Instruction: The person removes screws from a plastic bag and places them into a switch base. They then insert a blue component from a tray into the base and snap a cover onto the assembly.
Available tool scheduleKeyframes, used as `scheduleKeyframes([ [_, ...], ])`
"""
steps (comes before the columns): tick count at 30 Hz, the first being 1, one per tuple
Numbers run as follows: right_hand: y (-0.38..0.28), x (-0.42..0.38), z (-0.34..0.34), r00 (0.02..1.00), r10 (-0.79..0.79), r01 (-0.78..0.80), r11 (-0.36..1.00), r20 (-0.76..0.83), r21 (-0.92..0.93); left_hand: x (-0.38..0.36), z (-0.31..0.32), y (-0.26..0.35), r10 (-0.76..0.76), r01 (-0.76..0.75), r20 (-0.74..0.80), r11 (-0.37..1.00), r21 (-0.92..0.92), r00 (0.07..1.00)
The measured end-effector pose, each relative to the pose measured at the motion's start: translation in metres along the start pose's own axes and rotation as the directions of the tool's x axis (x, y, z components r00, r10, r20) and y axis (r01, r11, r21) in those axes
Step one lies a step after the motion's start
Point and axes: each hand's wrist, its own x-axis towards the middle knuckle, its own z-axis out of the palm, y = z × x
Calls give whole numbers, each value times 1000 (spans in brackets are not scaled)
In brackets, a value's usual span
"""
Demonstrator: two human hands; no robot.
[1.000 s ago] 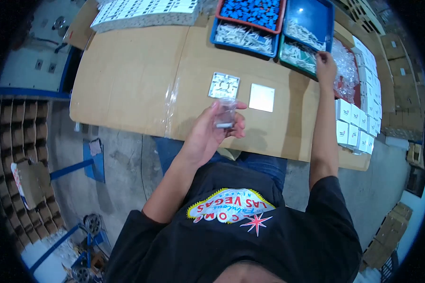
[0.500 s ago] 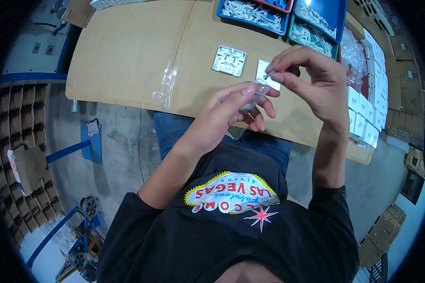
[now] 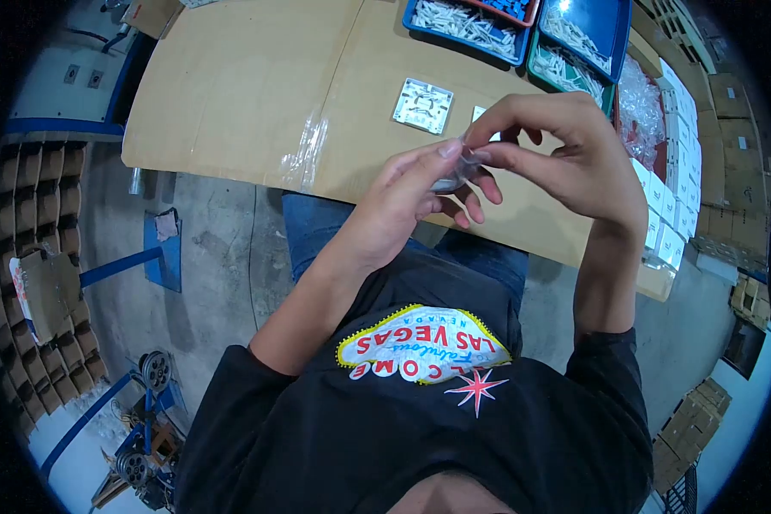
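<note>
Above the near edge of the table, my left hand (image 3: 403, 197) grips a small clear plastic bag (image 3: 451, 181) between thumb and fingers, and a greyish bundle shows inside it. At the bag's mouth, the thumb and index finger of my right hand (image 3: 574, 154) are pinched together on the plastic. Whether a small part is also between those fingertips is hidden. Beyond my hands lies a white square plate (image 3: 423, 106) with moulded fittings on it. A second white piece (image 3: 478, 112) is mostly covered by my right hand.
Cardboard (image 3: 231, 94) covers the table. At the back stand a blue bin (image 3: 467, 53) and a green bin (image 3: 608, 96) of white plugs, and a red bin with blue parts. Crumpled clear bags (image 3: 641, 98) and stacked white boxes (image 3: 657, 201) line the right side.
My right hand has come down and closed in on the bag's mouth. The thin grey piece seen earlier between its fingertips no longer shows. The camera view has shifted slightly.
</note>
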Motion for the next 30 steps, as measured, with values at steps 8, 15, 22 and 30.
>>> scheduleKeyframes([
  [8,19,2,11,991,-106,112,991,-77,79,0,-4,-2,21,-20,22,999,-34,1000],
  [15,10,7,19,963,119,-173,961,241,218,0,-4,-4,-48,49,-25,998,33,999],
  [22,77,17,2,988,147,-111,882,-44,458,4,-16,-6,-16,15,-12,1000,-27,1000],
  [30,267,68,26,799,347,-445,890,-492,-94,9,-17,-2,-66,66,-15,997,-30,998],
])
